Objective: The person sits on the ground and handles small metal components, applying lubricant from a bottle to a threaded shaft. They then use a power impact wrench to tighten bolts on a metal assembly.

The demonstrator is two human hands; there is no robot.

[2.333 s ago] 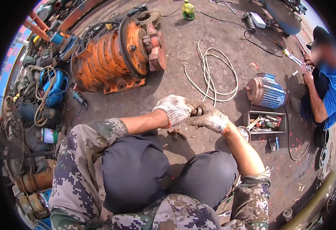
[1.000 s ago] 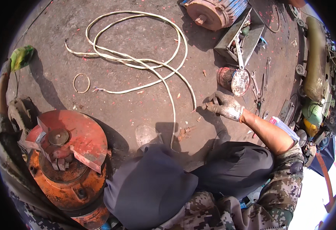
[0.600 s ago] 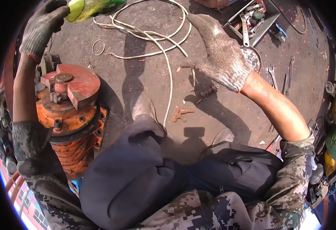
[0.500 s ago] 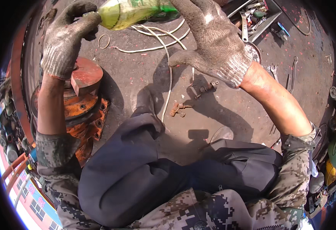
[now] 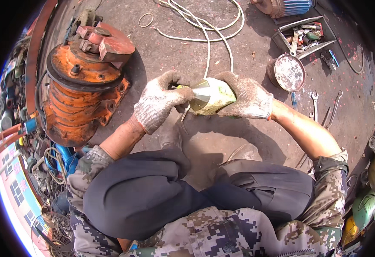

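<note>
In front of my knees I hold a clear plastic bottle (image 5: 215, 97) with a yellow-green tint, lying nearly level with its neck to the left. My left hand (image 5: 159, 100), in a soiled knit glove, closes its fingers and thumb round the neck end; they hide most of the cap. Wrapped round the bottle's body is my right hand (image 5: 250, 97), gloved the same way, covering its base. Left of my left hand stands an orange ribbed machine housing (image 5: 78, 100) with a red block (image 5: 114, 45) on top.
A white cord (image 5: 196, 40) loops across the ground ahead. On the right are a round tin (image 5: 289, 73), a metal toolbox (image 5: 320, 45) full of tools, and wrenches (image 5: 335, 107) on the ground. A blue-finned motor (image 5: 288, 7) lies at the far right.
Both hands have brought the bottle down and nearer to me. My right hand's fingers, spread half a second ago, now wrap the bottle. The view has shifted, showing more ground ahead.
</note>
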